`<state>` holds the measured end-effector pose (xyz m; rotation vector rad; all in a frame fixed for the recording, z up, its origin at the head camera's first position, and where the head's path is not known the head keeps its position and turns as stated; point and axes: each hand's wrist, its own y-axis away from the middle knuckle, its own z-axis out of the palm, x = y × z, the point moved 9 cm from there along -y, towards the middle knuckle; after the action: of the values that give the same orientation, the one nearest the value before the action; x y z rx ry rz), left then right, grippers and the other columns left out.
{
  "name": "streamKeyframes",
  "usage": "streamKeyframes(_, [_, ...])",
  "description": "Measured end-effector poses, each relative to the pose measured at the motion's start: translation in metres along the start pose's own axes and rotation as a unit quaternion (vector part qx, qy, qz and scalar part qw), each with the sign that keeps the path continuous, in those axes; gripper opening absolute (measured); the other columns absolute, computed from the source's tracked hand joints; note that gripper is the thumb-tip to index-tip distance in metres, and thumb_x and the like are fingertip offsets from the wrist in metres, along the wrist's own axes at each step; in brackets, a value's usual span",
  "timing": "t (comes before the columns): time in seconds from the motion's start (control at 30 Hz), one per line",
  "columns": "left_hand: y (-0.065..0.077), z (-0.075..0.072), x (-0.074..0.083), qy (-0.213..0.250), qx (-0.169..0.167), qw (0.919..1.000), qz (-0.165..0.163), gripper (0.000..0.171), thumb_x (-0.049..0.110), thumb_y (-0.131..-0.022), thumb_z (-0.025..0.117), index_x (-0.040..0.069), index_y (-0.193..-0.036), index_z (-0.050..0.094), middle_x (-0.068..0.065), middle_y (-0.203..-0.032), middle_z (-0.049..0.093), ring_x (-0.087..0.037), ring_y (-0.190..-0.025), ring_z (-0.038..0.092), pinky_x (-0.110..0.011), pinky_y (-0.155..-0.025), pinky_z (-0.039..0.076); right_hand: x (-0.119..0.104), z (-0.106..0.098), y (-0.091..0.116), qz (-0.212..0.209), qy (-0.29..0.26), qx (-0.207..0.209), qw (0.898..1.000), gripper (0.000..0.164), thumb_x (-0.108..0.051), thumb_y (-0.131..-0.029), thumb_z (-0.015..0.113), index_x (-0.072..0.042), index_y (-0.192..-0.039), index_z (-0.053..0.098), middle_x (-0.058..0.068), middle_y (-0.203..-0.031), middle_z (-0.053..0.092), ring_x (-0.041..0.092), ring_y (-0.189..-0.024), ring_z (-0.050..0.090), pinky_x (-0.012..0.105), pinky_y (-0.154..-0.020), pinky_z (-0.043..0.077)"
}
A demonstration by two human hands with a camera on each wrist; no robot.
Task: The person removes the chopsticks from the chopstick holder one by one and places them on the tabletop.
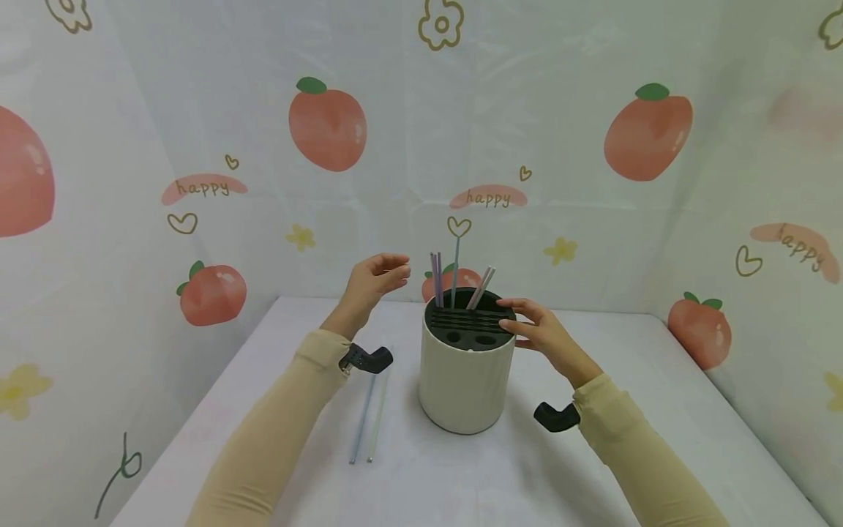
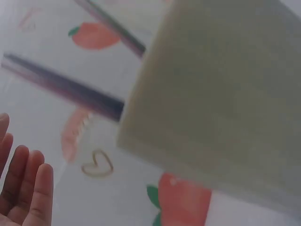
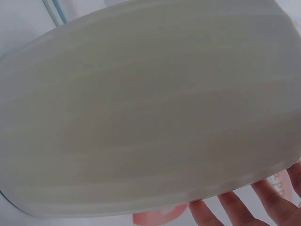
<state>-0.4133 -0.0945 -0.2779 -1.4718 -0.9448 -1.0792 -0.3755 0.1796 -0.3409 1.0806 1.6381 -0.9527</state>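
A round off-white holder [image 1: 466, 388] with a black slotted insert [image 1: 469, 322] stands upright on the table. Thin straw-like sticks rise from its back part: purple ones [image 1: 437, 282], a tall blue one [image 1: 456, 271] and pale ones [image 1: 481, 288]. To the holder's left, raised above its rim, is my left hand [image 1: 371, 289], fingers extended and holding nothing; its fingertips [image 2: 42, 183] also show in the left wrist view. My right hand [image 1: 541, 331] touches the holder's right rim. In the right wrist view, its fingers [image 3: 240, 209] lie against the holder's wall.
Two more sticks, one blue [image 1: 362, 424] and one pale green [image 1: 378, 417], lie side by side on the white table [image 1: 316, 468], left of the holder. A white backdrop cloth [image 1: 408, 146] printed with fruit hangs behind and at both sides.
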Motion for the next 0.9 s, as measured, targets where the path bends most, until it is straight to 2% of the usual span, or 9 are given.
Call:
streamKeyframes(0.13, [0.003, 0.023, 0.012, 0.002, -0.042, 0.999, 0.015, 0.031, 0.01, -0.092, 0.066, -0.003, -0.12, 0.06, -0.002, -0.106, 0.062, -0.01, -0.097, 0.062, -0.031, -0.094, 0.054, 0.0, 0.001, 0.0, 0.001, -0.002, 0.0, 1.0, 0.051, -0.02, -0.094, 0.063, -0.004, -0.139, 0.045, 0.02, -0.149, 0.037, 0.02, -0.119, 0.052, 0.05, -0.098, 0.05])
streamKeyframes(0.33, [0.006, 0.042, 0.01, -0.021, -0.07, 0.9969, 0.031, 0.027, 0.011, -0.092, 0.066, -0.001, -0.116, 0.063, 0.001, -0.103, 0.064, -0.011, -0.098, 0.061, -0.036, -0.095, 0.053, 0.0, 0.001, 0.0, 0.002, -0.002, 0.001, 1.0, 0.051, -0.02, -0.094, 0.063, -0.004, -0.139, 0.045, 0.02, -0.149, 0.037, 0.021, -0.119, 0.052, 0.049, -0.097, 0.051])
streamKeyframes(0.47, [0.006, 0.046, 0.004, -0.013, -0.071, 0.9968, 0.034, 0.026, 0.009, -0.092, 0.066, -0.004, -0.115, 0.062, 0.0, -0.1, 0.064, -0.011, -0.094, 0.062, -0.038, -0.093, 0.054, 0.0, 0.001, 0.0, 0.002, -0.002, 0.0, 1.0, 0.051, -0.02, -0.094, 0.063, -0.004, -0.139, 0.045, 0.019, -0.149, 0.037, 0.024, -0.122, 0.051, 0.047, -0.096, 0.051])
streamKeyframes(0.7, [0.003, 0.047, -0.004, 0.0, -0.075, 0.9966, 0.033, 0.023, 0.007, -0.092, 0.065, -0.005, -0.111, 0.061, 0.004, -0.095, 0.063, -0.008, -0.089, 0.063, -0.029, -0.088, 0.056, 0.001, 0.0, 0.0, 0.006, 0.0, 0.002, 1.0, 0.051, -0.02, -0.094, 0.063, -0.005, -0.14, 0.045, 0.02, -0.148, 0.037, 0.031, -0.126, 0.047, 0.046, -0.095, 0.051])
streamKeyframes(0.77, [0.002, 0.047, -0.004, 0.005, -0.073, 0.9967, 0.034, 0.02, 0.007, -0.091, 0.067, -0.003, -0.108, 0.062, 0.004, -0.094, 0.063, -0.008, -0.088, 0.063, -0.034, -0.088, 0.056, 0.001, 0.0, 0.0, 0.005, -0.001, 0.002, 1.0, 0.051, -0.02, -0.094, 0.063, -0.005, -0.14, 0.045, 0.02, -0.148, 0.038, 0.03, -0.126, 0.048, 0.047, -0.097, 0.051])
streamKeyframes(0.9, [0.001, 0.047, -0.002, 0.009, -0.067, 0.9968, 0.041, 0.014, 0.006, -0.089, 0.069, 0.002, -0.101, 0.062, 0.005, -0.091, 0.063, -0.007, -0.084, 0.064, -0.032, -0.083, 0.057, 0.001, -0.001, 0.0, 0.005, 0.0, 0.002, 1.0, 0.051, -0.02, -0.094, 0.063, -0.005, -0.14, 0.045, 0.02, -0.147, 0.039, 0.023, -0.121, 0.052, 0.048, -0.097, 0.05])
